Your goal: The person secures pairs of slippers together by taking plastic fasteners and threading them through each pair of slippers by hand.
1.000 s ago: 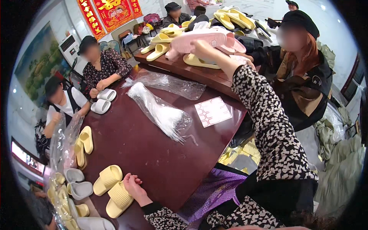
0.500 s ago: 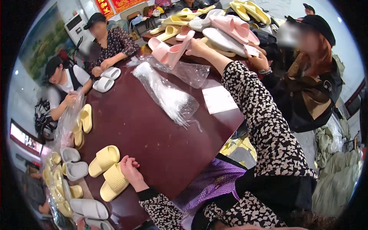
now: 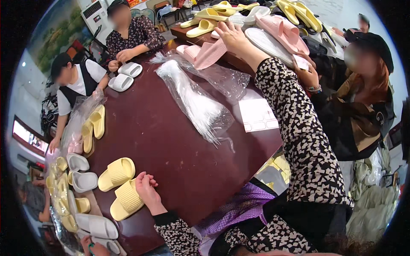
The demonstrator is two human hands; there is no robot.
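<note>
Over the worktop (image 3: 141, 136), the spread right hand (image 3: 232, 39) risks toppling piled slippers (image 3: 267, 43) by brushing them; the left hand (image 3: 147, 189) lies loosely curled.

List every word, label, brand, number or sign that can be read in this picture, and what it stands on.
No text is legible.
White sheet with red outlines: no readable print.
White card in a co-worker's hand: too blurred.
White air conditioner: panel too small.
Red wall hanging: cut off by the top edge.
</note>
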